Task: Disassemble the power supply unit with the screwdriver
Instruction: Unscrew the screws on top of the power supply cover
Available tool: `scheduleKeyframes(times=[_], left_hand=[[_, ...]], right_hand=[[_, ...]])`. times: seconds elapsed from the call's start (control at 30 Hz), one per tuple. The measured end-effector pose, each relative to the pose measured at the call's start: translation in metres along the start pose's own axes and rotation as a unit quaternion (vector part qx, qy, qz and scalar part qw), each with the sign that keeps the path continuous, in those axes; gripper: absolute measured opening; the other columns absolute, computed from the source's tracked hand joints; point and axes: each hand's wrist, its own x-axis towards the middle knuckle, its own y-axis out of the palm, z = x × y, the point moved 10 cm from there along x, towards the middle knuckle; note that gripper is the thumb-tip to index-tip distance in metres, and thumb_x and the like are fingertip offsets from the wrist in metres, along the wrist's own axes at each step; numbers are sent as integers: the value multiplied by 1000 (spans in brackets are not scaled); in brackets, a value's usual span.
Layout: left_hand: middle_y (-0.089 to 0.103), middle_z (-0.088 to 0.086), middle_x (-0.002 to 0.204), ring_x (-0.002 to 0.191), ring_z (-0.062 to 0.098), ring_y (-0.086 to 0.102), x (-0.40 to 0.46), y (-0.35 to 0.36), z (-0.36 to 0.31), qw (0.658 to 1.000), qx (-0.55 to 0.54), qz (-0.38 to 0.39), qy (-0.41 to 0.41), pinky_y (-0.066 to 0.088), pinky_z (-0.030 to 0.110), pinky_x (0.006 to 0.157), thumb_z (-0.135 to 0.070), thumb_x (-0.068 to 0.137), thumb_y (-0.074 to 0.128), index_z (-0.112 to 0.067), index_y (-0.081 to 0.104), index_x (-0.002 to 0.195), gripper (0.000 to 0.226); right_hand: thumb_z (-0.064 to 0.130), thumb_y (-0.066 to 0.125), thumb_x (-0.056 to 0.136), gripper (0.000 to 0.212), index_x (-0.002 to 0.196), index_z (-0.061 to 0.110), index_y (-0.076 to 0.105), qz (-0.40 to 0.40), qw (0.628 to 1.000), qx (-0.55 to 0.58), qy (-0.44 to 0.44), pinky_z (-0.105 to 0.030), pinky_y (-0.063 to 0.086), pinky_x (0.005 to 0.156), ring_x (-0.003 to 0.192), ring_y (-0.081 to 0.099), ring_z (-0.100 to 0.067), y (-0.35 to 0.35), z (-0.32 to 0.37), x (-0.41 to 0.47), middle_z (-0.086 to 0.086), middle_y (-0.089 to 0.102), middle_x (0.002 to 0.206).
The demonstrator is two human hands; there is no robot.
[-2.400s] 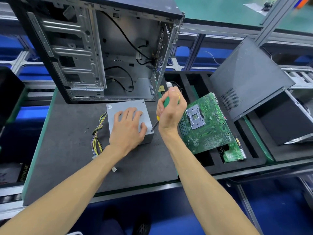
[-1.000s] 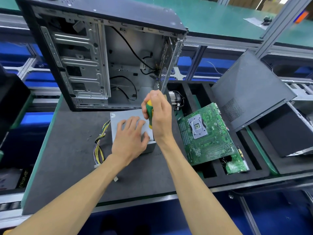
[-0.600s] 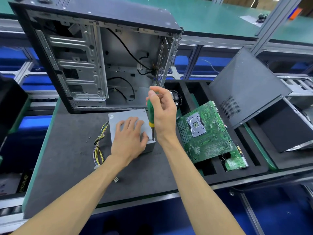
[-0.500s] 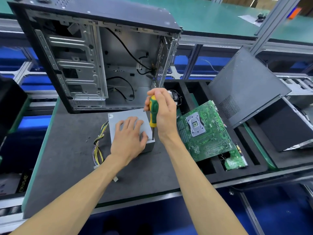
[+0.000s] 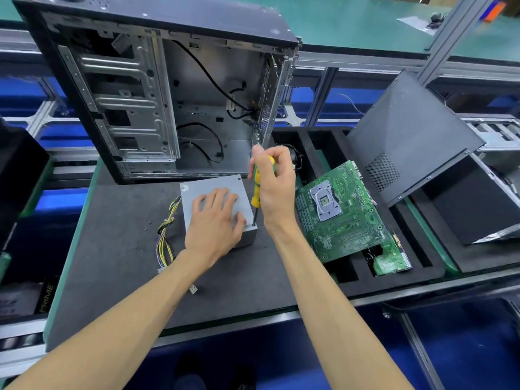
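Note:
A grey power supply unit [image 5: 213, 184] lies flat on the dark mat, its yellow and black cable bundle [image 5: 164, 235] trailing off its left side. My left hand [image 5: 215, 220] rests palm down on its top, fingers spread and straight. My right hand [image 5: 274, 190] grips a green and yellow screwdriver [image 5: 256, 197] upright. The shaft points down and its tip sits at the unit's near right top corner.
An open, stripped computer case [image 5: 157, 94] stands just behind the unit. To the right, a green motherboard [image 5: 337, 212] lies in a black foam tray [image 5: 416, 266], with a dark side panel [image 5: 410, 133] leaning beyond it. Small loose screws [image 5: 146, 228] lie on the mat [image 5: 112, 263] at left.
My right hand has brought the screwdriver from a slant at the unit's right side to upright over the near right corner. The left hand has stayed flat on the unit.

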Motion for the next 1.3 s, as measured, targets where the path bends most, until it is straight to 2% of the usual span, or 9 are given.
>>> scheduleKeyframes(times=[0.13,0.3,0.5,0.6,0.7,0.93,1.07,1.17,1.3], left_hand=[[56,5,128,122,25,51,1,1,0,1000,1,0,-5,33,46,107,-34,92,45,-12,57,119,37],[57,6,128,122,25,51,1,0,0,1000,2,3,-5,34,46,107,-33,91,46,-11,57,118,37],[57,8,128,124,27,50,0,-2,-1,1000,8,4,-2,35,47,107,-31,92,50,-10,58,119,35],[56,7,130,125,26,50,0,-1,-2,1000,6,12,-3,33,46,107,-32,92,49,-10,57,120,36],[56,7,130,126,26,50,1,-1,-1,1000,4,14,-8,32,45,108,-33,92,45,-11,57,121,38],[56,7,129,123,26,51,0,-1,-1,1000,8,9,-8,33,46,107,-33,91,44,-11,57,119,39],[57,6,128,123,25,51,1,-2,-2,1000,14,2,-7,34,46,107,-34,91,44,-12,57,118,38],[58,7,128,123,26,51,1,-1,-2,1000,14,0,-6,35,46,106,-34,91,45,-11,57,119,38],[57,6,129,125,25,50,1,-1,-2,1000,7,-1,-6,33,45,106,-34,91,46,-12,57,121,39]], right_hand=[[17,48,107,31,79,15,62,-15,998,-49,-21,-30,43,74,75,51,-12,-7,9,4,3,60,79],[6,36,107,31,82,8,53,22,999,-32,-23,-24,42,56,59,47,-14,2,17,5,-3,51,69],[20,62,101,25,89,14,41,28,999,-8,-17,-25,38,51,53,42,-16,13,10,-5,-13,45,63],[25,68,97,24,88,13,50,-5,1000,3,2,-25,46,63,61,52,-15,5,2,-5,-7,57,70],[37,63,98,29,80,15,60,-22,999,-25,22,-37,39,66,69,46,-21,-7,-1,-1,-8,53,76],[30,38,106,37,84,10,60,31,999,40,11,-25,43,56,59,49,-18,-3,6,5,-4,55,67],[42,48,101,30,83,17,50,80,996,20,22,-23,38,51,55,44,-16,3,2,-1,-2,51,63],[29,59,98,23,91,14,42,96,995,7,13,-22,37,50,54,43,-16,8,1,-6,-3,49,60],[33,56,98,26,82,13,54,50,999,-4,5,-29,43,64,65,48,-19,4,2,-8,-6,54,70]])
